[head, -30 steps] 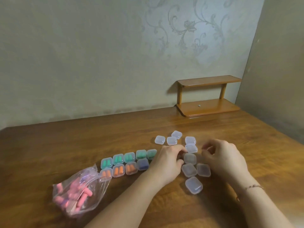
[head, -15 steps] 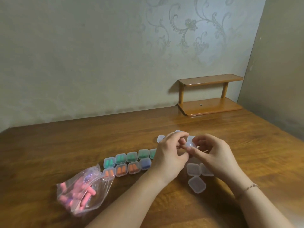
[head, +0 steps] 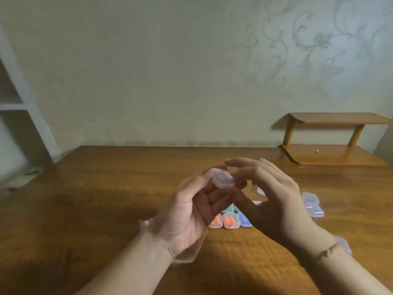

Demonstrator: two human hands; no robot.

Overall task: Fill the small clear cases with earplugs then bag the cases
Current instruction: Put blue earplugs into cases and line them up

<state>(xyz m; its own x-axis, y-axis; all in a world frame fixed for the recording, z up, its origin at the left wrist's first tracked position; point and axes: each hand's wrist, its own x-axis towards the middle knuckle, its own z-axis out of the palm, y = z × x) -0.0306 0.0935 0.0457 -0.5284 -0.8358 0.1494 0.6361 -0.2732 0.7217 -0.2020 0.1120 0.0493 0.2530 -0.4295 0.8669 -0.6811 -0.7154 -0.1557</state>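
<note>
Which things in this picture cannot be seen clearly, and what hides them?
- Head view: the small clear plastic case held up between both hands is blurred; open or closed, filled or empty, cannot be told.
- The clear plastic bag of pink earplugs is almost wholly hidden behind the left hand.
- The filled green cases are mostly covered by fingers.

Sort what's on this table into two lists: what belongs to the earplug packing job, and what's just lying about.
Belongs to the job:
- clear case held up between left hand and right hand
- filled cases on the table
- empty cases at right
- plastic bag, mostly hidden behind the left wrist

Just lying about:
- wooden shelf
- small metal bit on it
</note>
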